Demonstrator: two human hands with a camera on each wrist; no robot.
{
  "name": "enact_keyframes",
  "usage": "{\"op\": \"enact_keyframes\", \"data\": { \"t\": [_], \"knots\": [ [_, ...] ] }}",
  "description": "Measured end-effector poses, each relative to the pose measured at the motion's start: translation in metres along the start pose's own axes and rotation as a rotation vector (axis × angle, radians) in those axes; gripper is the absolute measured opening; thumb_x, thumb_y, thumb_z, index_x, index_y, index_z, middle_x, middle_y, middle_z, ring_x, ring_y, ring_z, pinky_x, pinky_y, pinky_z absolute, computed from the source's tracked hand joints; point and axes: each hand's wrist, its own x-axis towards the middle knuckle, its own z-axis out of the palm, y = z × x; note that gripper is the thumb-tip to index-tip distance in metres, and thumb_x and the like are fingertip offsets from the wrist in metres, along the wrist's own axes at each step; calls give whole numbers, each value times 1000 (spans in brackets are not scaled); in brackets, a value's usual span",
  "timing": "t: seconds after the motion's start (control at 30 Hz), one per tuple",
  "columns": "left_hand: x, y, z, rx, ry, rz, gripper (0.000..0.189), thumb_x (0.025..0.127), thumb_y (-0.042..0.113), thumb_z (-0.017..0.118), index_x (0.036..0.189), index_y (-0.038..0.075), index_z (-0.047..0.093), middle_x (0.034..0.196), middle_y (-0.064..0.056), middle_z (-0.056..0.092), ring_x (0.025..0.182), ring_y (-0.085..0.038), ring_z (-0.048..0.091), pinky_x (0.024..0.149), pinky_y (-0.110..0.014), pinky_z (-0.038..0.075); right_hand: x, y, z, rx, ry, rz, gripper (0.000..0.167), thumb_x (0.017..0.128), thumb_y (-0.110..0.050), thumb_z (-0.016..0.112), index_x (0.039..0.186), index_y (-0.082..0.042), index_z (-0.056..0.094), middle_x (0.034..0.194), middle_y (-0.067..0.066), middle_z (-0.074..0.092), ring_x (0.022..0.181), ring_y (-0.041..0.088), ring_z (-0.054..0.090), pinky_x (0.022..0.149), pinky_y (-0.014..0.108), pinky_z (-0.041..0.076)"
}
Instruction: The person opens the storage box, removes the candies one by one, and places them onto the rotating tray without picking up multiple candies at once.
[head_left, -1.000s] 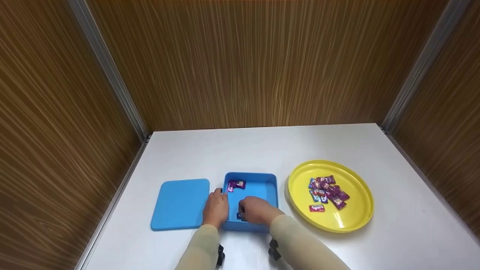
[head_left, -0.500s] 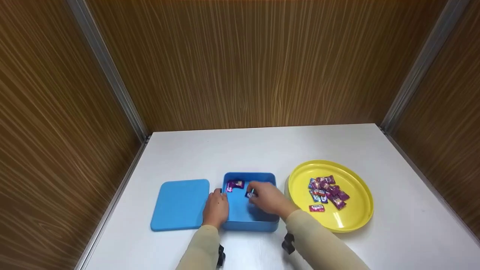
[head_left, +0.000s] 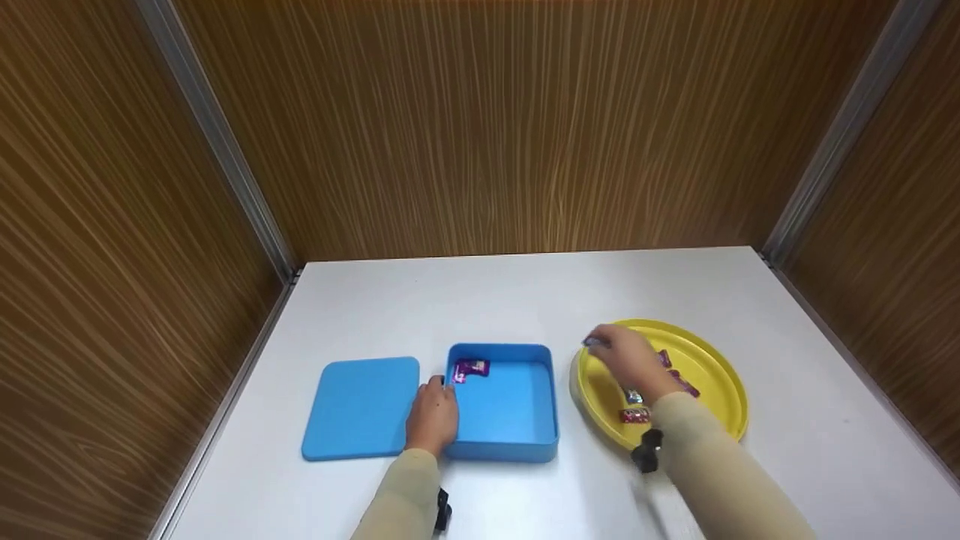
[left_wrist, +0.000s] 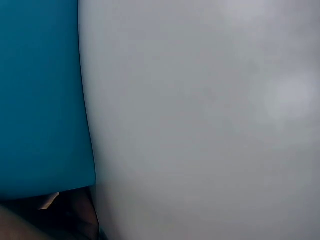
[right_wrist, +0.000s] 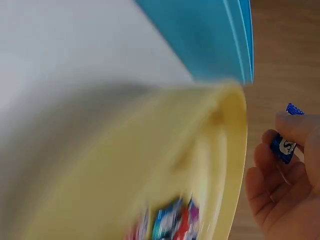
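My right hand (head_left: 626, 360) pinches a small blue-wrapped candy (right_wrist: 285, 146) between thumb and fingers, above the far left rim of the yellow round tray (head_left: 720, 409). Purple, red and blue candies lie in that tray, partly hidden by my hand and forearm; one red-wrapped candy (head_left: 635, 415) shows near the tray's front. My left hand (head_left: 432, 415) holds the left wall of the open blue box (head_left: 504, 451). Inside the box, purple-wrapped candies (head_left: 472, 367) lie in the far left corner. The left wrist view shows mostly blue plastic and tabletop, with the fingers dark at the bottom.
A flat blue lid (head_left: 361, 409) lies on the white table (head_left: 450, 300), left of the box and close to my left hand. Wood-grain panels (head_left: 525, 135) stand behind the table and along both sides.
My right hand has lifted the blue candy out of the box's near part and carried it right, over the yellow tray. My left hand and the box have barely moved.
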Motion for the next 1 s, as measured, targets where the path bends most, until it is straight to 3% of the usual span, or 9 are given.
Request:
{"op": "enact_keyframes", "data": {
  "t": [0.17,0.37,0.57,0.77,1.0],
  "knots": [
    [-1,0,1,-8,-11,-19,45,109,25,41,145,0,48,134,-19,56,131,-37,50,108,-56,39,-4,39,-34,-105,56,42,30,105,-20,53,122,0,66,107,18,68,99,34,63,95,56,48],
    [0,0,0,13,-1,-4,44,108,24,41,144,-1,49,132,-20,56,130,-38,50,108,-56,39,-12,67,-57,-144,4,244,32,105,-19,53,127,3,61,111,19,63,101,35,61,94,56,50],
    [1,2,0,19,4,0,43,108,24,42,142,-1,51,129,-20,57,128,-38,52,107,-56,40,-18,78,-64,-119,-59,339,29,102,-17,61,125,1,64,107,16,64,91,28,64,86,47,56],
    [0,1,2,6,-11,-14,44,108,26,41,144,0,50,131,-19,57,129,-37,52,107,-56,40,-24,80,-64,-111,-88,375,29,102,-17,60,126,0,64,107,17,64,87,26,64,78,41,57],
    [2,2,1,-4,-17,-19,45,108,25,41,145,0,49,133,-19,56,130,-37,50,108,-56,38,-25,79,-69,-138,-67,397,31,101,-11,55,130,1,58,111,20,63,95,31,62,91,53,52]
  ]
}}
